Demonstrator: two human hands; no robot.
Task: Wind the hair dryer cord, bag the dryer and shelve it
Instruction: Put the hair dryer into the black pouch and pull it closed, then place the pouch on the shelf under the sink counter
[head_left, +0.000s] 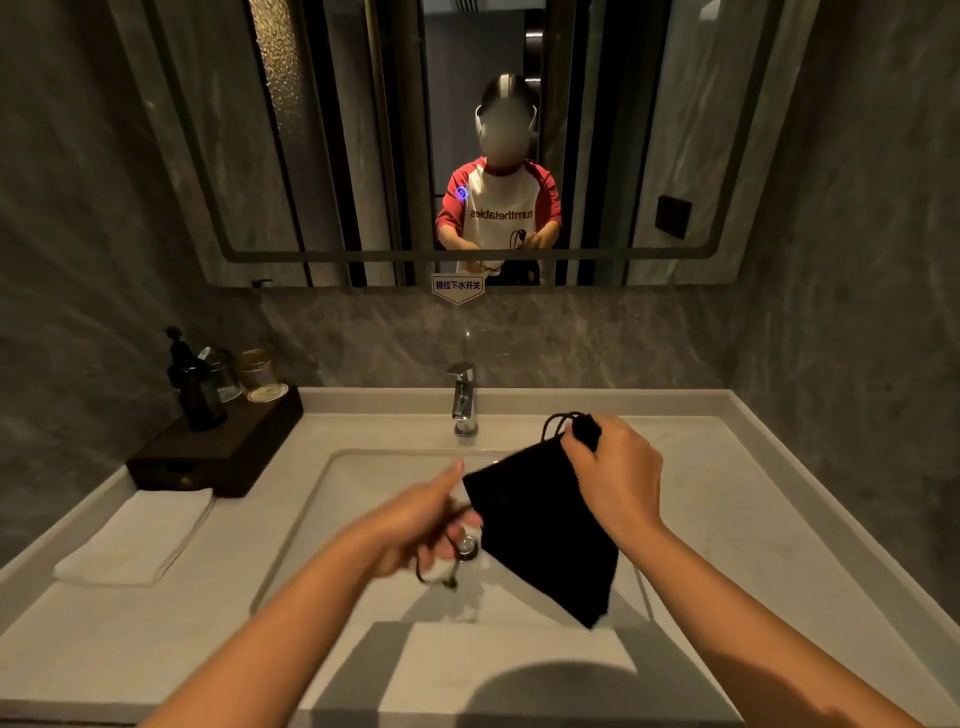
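right hand (613, 475): we clench the drawstring bag (545, 530) neck over the sink (311, 519).
left hand (421, 530): we pinch the drawstring (441, 574); pull steadily.

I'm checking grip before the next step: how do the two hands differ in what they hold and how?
The right hand is raised, fist closed on the gathered neck of the black drawstring bag, which hangs over the sink. The left hand is lower and pinches only a thin drawstring cord, thumb extended. Both are over the basin.
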